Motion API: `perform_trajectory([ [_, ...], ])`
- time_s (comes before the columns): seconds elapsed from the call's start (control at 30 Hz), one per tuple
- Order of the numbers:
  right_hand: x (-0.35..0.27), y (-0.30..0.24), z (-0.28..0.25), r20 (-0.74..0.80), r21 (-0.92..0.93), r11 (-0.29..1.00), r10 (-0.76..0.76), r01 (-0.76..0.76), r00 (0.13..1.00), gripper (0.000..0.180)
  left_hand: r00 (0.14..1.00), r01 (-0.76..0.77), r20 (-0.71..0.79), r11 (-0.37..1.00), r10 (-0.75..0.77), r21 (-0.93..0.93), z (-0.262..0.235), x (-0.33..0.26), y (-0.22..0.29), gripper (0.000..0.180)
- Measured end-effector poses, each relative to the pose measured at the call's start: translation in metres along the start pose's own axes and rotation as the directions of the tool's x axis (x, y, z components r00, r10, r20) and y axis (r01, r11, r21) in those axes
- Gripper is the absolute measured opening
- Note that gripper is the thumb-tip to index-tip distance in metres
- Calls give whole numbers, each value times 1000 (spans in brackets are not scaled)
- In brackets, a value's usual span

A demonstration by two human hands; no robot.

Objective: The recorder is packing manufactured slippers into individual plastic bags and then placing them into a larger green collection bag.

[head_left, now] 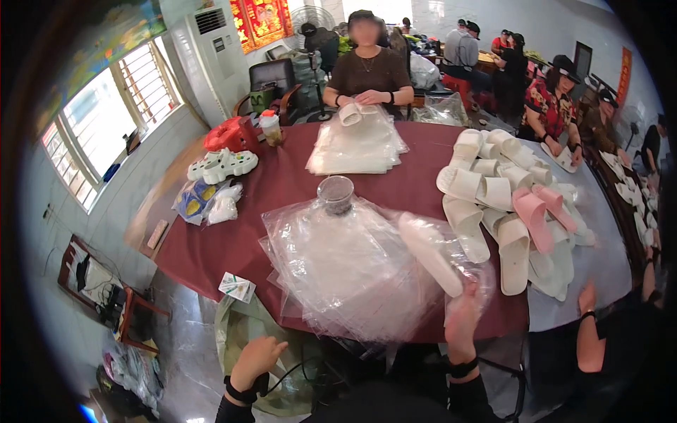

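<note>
My right hand (462,326), blurred by motion, is closed at the near end of a white slipper (429,255) inside a clear plastic bag. Beneath and left of it spreads a pile of clear plastic bags (345,264), with a clear round tub (336,195) standing on its far part. My left hand (258,361) is held low in front of the table's near edge, empty, its fingers partly stretched toward the right. To the right of the bagged slipper lies a heap of white slippers (513,243) with a pink pair (534,218) among them.
The dark red tablecloth (282,190) covers the table. White clogs (222,166), a red basket (231,134) and a drink cup (271,128) stand far left. Across the table a person handles a slipper over stacked bags (356,144). At right another person's hand (587,299) reaches in.
</note>
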State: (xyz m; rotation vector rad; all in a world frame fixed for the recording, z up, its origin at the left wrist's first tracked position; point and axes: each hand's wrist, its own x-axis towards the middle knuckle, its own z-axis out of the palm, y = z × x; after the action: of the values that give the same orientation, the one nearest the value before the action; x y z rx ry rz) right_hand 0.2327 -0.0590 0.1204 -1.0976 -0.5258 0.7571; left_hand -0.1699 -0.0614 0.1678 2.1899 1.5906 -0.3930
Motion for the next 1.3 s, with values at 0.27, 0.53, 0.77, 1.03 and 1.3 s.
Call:
perform_trajectory([
  [0.27, -39, -38, 7, 301, 359, 928, -13, -100, 954, 49, 958, 255, -81, 943, -277, -212, 93, 3, -20, 70],
  [0.53, -54, -36, 4, 643, 53, 987, 81, -150, 761, 42, 964, 259, 106, 951, -244, -167, 154, 17, -41, 81],
  [0.77, -74, -19, 32, 812, 190, 767, 228, -612, 537, 41, 950, 297, 219, 862, -223, -411, 157, 17, -26, 78],
  [1.03, -98, 15, 127, 861, -484, 547, 436, -684, -261, 59, 968, -246, -201, 736, 151, -631, 268, 31, -81, 55],
  [1.3, -103, 69, 169, 776, -595, 411, 515, -691, -363, 49, 875, 326, -43, 654, -482, -682, 230, -6, -101, 26],
])
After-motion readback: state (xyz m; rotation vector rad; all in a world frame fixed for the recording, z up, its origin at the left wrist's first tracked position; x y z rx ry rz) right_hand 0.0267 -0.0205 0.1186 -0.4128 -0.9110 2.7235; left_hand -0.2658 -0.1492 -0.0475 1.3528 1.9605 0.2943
